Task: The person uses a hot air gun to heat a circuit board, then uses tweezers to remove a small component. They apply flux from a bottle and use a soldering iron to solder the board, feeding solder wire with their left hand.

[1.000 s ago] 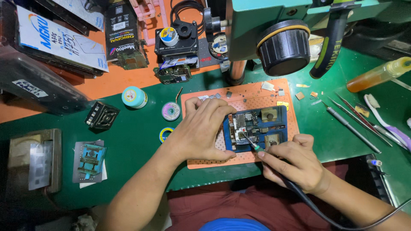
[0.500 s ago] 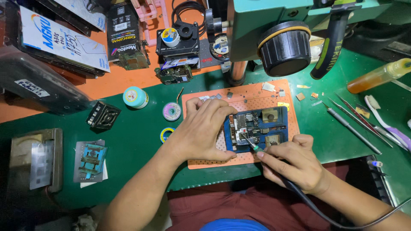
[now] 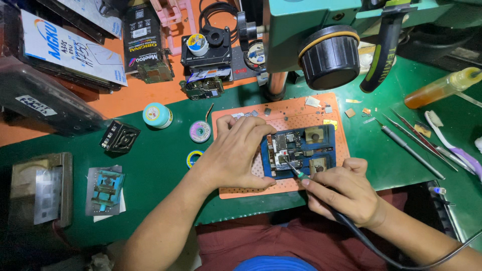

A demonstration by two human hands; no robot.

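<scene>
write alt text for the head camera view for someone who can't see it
Seen from above, a person's right hand holds a corded soldering iron with its tip on a circuit board in a blue holder, while the left hand steadies the holder on an orange mat. Tweezers, a toothbrush and small tins lie on the green bench.

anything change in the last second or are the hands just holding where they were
Almost nothing. The left hand still presses flat on the orange mat beside the blue board holder, and the right hand keeps the corded soldering iron tip on the board. The view only drifted slightly.
</scene>
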